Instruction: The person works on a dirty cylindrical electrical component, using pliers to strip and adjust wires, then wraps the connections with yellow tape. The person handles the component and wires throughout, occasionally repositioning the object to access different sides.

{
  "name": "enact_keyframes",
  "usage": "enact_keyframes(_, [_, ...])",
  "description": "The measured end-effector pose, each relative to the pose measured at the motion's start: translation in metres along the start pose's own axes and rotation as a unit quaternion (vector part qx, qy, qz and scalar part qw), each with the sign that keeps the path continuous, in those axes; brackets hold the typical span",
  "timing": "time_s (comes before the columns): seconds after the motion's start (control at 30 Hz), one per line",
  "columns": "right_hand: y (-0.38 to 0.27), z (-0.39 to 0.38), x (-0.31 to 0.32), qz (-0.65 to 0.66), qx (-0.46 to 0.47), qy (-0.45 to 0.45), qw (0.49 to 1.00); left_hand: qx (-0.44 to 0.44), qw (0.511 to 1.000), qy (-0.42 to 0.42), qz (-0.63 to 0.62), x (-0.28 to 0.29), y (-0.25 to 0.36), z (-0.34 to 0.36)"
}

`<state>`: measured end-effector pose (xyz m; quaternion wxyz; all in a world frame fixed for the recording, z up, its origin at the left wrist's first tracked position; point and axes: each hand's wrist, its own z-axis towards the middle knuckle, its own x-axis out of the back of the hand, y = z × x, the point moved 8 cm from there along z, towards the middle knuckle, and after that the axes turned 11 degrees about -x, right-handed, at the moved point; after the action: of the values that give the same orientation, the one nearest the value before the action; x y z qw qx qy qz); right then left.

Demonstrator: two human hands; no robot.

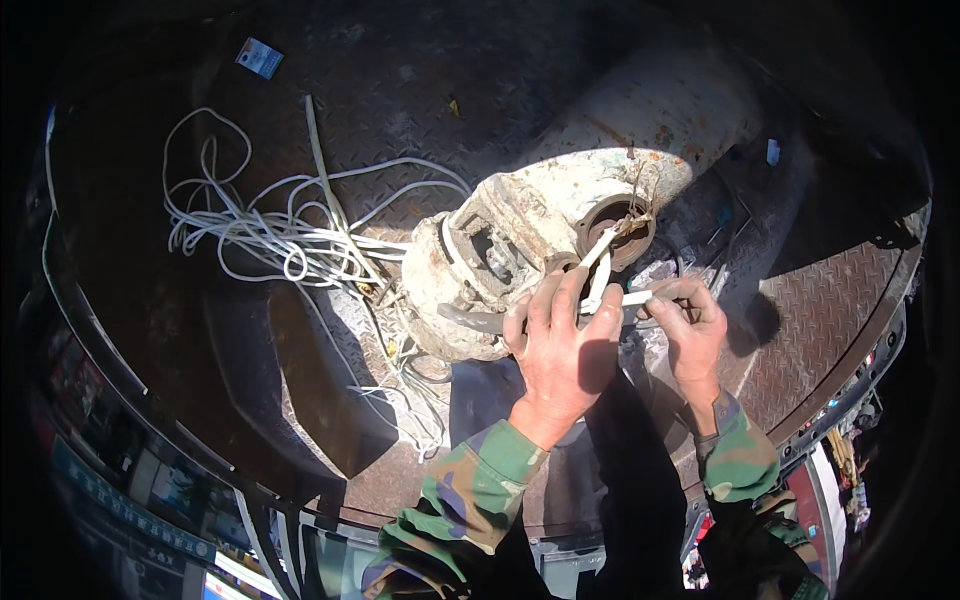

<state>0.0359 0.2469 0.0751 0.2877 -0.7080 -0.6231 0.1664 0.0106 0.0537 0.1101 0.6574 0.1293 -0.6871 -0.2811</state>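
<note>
A weathered, cream-painted cast-metal machine (430, 280), probably a pump, lies on its side, with an open round port (614, 230) where thin wires and pale strips emerge. My left hand (560, 350) is closed over a thick dark cable (475, 320) and the white pieces beside the port, its fingers bent and touching them. My right hand (688, 335) pinches the end of a short white length (633, 299), tape or cable, just right of my left hand. What lies under my left fingers is partly hidden.
A tangled white cord (240, 230) lies left of the machine on the rusty chequer-plate bed (810, 320). A small blue-and-white card (258, 57) is at upper left. The bed's curved-looking rim (870, 350) runs round the edges, with shopfronts beyond it at lower left.
</note>
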Motion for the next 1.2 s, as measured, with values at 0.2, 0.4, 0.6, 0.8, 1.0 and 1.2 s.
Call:
enact_keyframes(0.2, [-0.026, -0.014, -0.002, -0.106, 0.068, -0.014, 0.992, -0.023, 0.999, -0.035, -0.031, 0.000, 0.003, 0.004])
enact_keyframes(0.4, [-0.080, -0.034, -0.030, -0.355, 0.279, -0.002, 0.892, -0.038, 0.997, -0.028, -0.056, 0.003, 0.000, 0.007])
enact_keyframes(0.6, [-0.056, -0.024, -0.020, -0.341, 0.322, -0.026, 0.883, -0.029, 0.990, -0.119, -0.070, 0.005, -0.009, 0.011])
enact_keyframes(0.8, [-0.033, 0.014, -0.018, -0.208, 0.275, -0.062, 0.937, -0.038, 0.996, -0.078, -0.034, 0.000, -0.005, 0.022])
enact_keyframes(1.0, [-0.034, 0.026, -0.024, -0.140, 0.218, -0.282, 0.924, -0.050, 0.996, -0.072, 0.006, 0.003, -0.003, 0.016])
enact_keyframes(1.2, [-0.038, 0.017, -0.031, -0.175, 0.338, -0.216, 0.899, -0.060, 0.993, -0.090, 0.040, -0.002, 0.001, 0.016])
